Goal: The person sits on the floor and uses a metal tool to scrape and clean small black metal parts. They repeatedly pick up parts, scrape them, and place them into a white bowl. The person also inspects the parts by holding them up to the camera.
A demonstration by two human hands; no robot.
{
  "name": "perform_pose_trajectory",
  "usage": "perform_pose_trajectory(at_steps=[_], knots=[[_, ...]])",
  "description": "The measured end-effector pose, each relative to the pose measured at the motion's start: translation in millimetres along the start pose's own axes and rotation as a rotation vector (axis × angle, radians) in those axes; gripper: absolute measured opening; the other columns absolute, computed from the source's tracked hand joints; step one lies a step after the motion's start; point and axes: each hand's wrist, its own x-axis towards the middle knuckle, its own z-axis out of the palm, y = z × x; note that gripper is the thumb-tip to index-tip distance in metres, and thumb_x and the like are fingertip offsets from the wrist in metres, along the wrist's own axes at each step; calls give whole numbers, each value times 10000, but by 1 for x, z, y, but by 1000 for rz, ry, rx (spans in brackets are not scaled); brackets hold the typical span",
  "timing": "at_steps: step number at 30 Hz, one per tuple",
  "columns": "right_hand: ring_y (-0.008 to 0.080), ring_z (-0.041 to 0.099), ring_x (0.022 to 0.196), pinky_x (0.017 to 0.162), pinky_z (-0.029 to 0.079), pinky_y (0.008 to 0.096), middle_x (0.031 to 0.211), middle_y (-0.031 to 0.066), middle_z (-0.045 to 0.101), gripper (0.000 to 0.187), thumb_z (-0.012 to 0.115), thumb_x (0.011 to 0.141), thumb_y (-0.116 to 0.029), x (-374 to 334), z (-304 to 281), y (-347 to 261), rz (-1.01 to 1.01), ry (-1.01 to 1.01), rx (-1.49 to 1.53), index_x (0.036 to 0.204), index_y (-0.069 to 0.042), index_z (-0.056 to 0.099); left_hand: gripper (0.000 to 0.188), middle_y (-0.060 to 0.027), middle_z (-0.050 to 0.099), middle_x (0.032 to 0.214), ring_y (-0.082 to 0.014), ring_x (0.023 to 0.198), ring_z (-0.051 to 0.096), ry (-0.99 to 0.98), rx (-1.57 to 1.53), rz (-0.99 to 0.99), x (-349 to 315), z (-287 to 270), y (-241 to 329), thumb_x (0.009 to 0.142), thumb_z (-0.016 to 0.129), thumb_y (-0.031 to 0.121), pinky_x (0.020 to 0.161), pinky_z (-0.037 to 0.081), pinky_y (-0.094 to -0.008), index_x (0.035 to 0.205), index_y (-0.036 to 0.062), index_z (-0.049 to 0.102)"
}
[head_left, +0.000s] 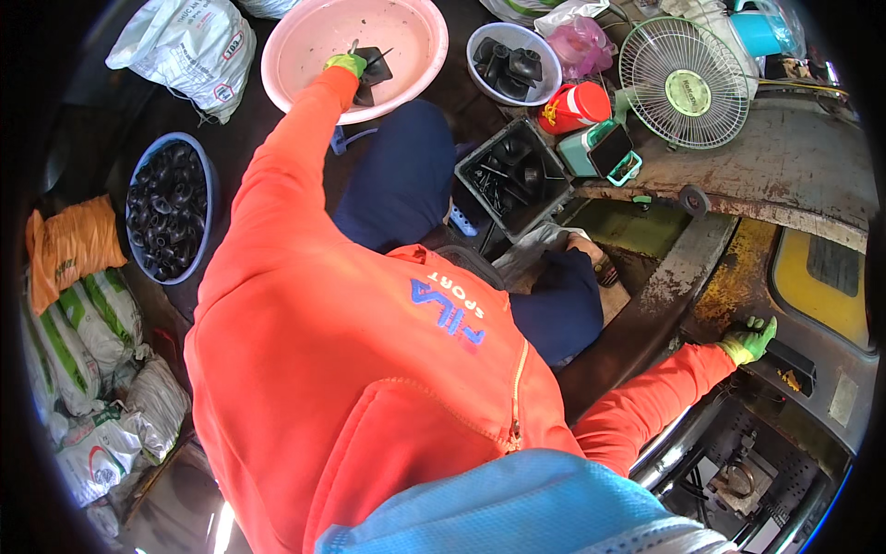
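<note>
My left hand, in a yellow-green glove, reaches into a wide pink basin at the top left. Its fingers close at the edge of a black, flared, rubber-looking part; a thin pointed piece sticks out beside it, too small to name. Another black piece lies just below, inside the basin. Far to the right, my right hand, gloved alike, rests with fingers stretched out on the worn yellow-and-grey machine panel. It touches the panel above a dark recessed slot and holds nothing visible.
A blue tub of black parts stands left, near filled sacks. Beyond my knees are a pale bowl, a dark crate of parts, a red jug and a fan. Machine openings lie lower right.
</note>
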Motion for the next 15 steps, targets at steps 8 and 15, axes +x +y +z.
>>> perform_pose_trajectory(at_steps=[8,15], knots=[[171,515,913,862,403,339,853,-22,548,262,529,898,-298,-17,-42,6,119,-214,172,1071,-104,567,276,-185,631,1095,-307,913,649,110,364,283,40,14,47,830,545,170,805,520,-433,1062,62,650],[195,520,707,644,466,351,762,46,552,240,635,837,-227,-161,-7,-28,-387,528,-214,1004,-78,549,656,-190,374,1279,-267,1151,322,-439,-1269,564,-38,-25,143,806,590,395,961,272,-351,1313,62,341]])
